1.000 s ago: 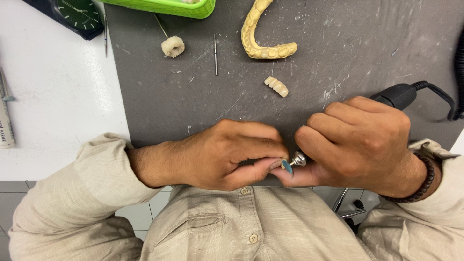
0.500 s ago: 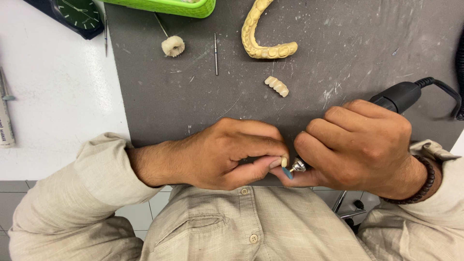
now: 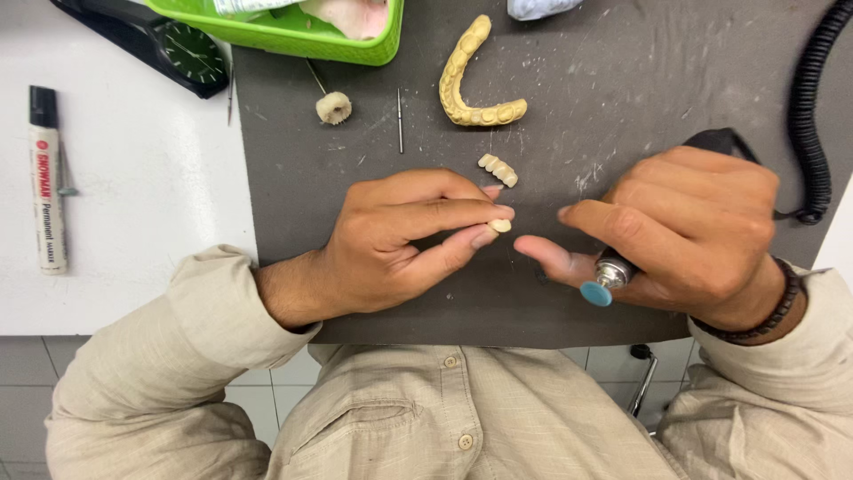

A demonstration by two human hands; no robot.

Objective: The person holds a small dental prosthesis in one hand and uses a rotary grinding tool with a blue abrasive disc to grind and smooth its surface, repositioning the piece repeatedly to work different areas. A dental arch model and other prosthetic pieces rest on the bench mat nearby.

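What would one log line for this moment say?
left hand: pinches small tooth piece | right hand: grips handpiece, blue disc apart from piece | grey mat: dental arch

My white counter (image 3: 133, 213) fills the view from nine to twelve o'clock, smooth and evenly lit, with no hard shadows. A dark grey rubber work mat (image 3: 622, 80) lies on it and covers the middle and the side toward three o'clock; it is scuffed and dusted with pale powder. Below the counter's front edge, at seven o'clock, I see a floor of pale grey square tiles (image 3: 27, 373). At five o'clock a chrome chair leg (image 3: 641, 391) shows.
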